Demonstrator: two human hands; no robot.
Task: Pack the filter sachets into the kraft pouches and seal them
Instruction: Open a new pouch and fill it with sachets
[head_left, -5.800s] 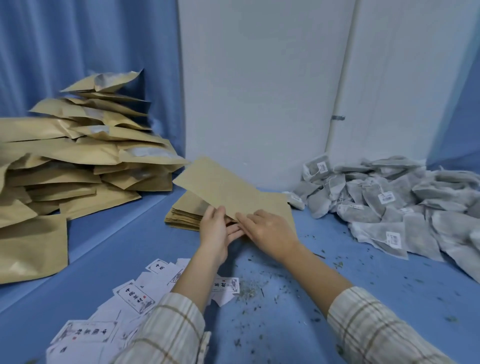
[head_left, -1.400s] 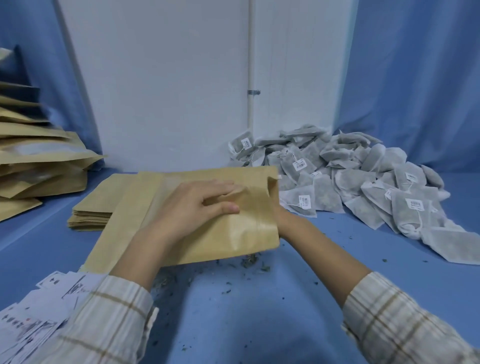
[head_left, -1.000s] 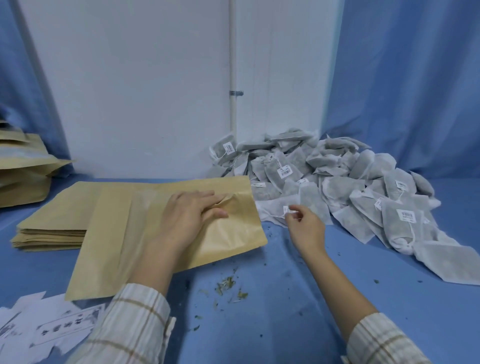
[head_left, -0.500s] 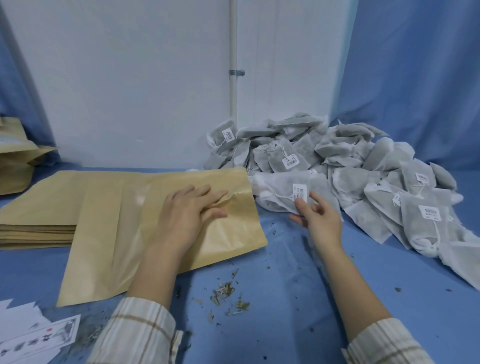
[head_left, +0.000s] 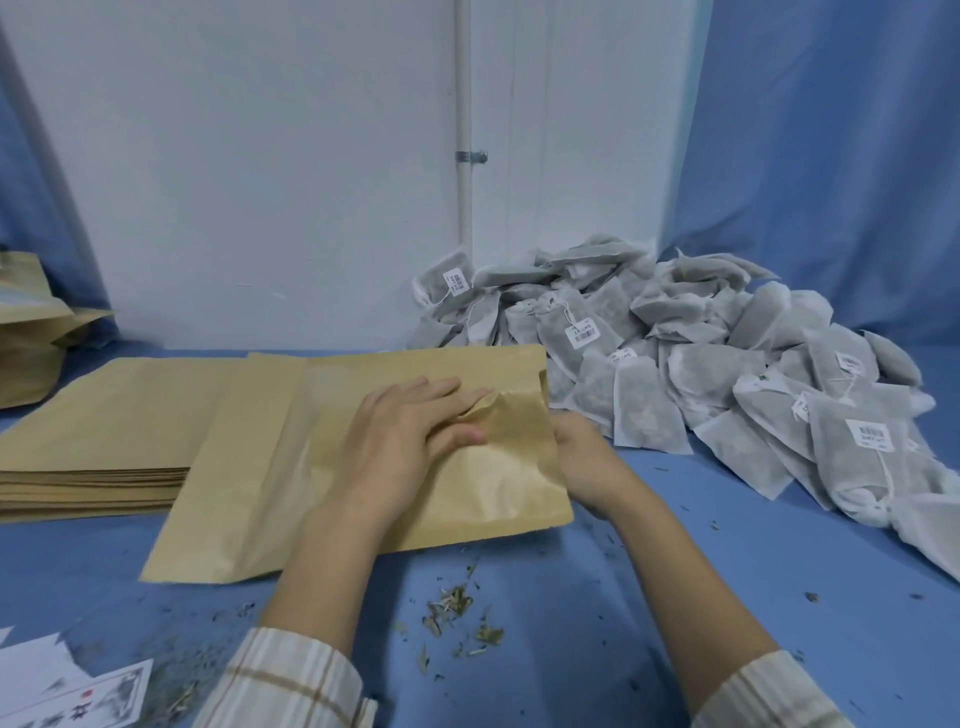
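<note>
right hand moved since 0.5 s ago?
Yes. The right hand went left, away from the heap of grey filter sachets, and now sits at the open mouth of the tan kraft paper pouch, fingers hidden behind its edge.

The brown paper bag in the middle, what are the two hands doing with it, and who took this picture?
The picture comes from a camera worn on a person's head, looking down at their own hands. The left hand lies on a kraft pouch and pinches up its top layer to open its mouth. The right hand is at that open end; its fingers are hidden behind the paper, so I cannot tell what it holds. On the blue table lie a stack of flat pouches, a pile of filter sachets, some herb crumbs and printed labels.
</note>
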